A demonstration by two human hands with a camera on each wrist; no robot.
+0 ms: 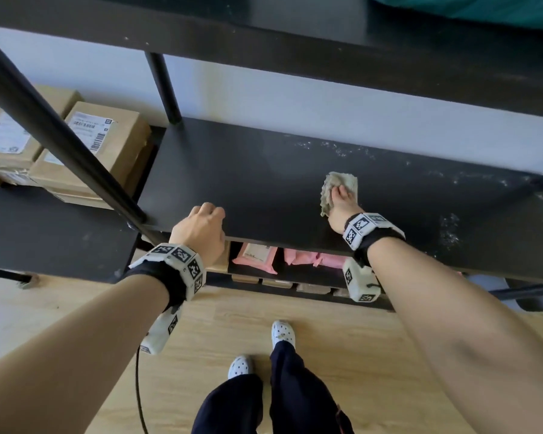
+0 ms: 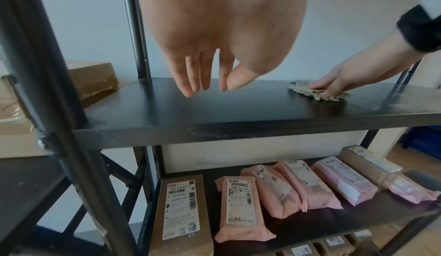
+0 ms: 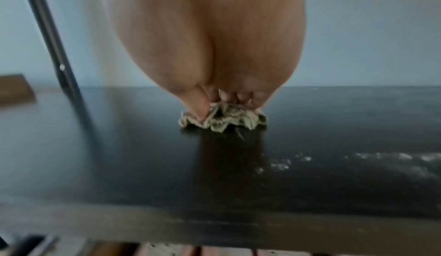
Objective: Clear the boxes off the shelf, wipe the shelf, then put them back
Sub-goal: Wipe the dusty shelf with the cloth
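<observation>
I'm in the wiping step now — the shelf (image 1: pixel 264 170) is bare of boxes and my right hand (image 1: pixel 342 202) is down on the cloth (image 1: pixel 339 186), fingers flat on top of it with the thumb tucked at its edge, pressing the rag onto the black board about mid-depth, right of centre. My left hand (image 1: pixel 198 227) sits at the front edge of the shelf, to the left, holding nothing; from the head view the fingers look loosely curled, from the wrist view they hang nearly straight and together just over the board. I'd call it relaxed, steadying at most — whether it touches the edge I can't quite tell.

The boxes (image 1: pixel 85 145) are parked on the neighbouring shelf to my left, brown cardboard with white labels, stacked, well apart from the rag.

How the shelf looks: matte black, and a pale dusty speckling runs along the back and off to the right end. The left half reads darker and cleaner, to my eye.

So the next move, as I judge it, wants the cloth carried back and to the right, with even pressure, through that whitish band and into the far corner by the post. The rag is bunched and ragged; it could ride up under my fingers and skip patches. Only then the boxes come back.
</observation>
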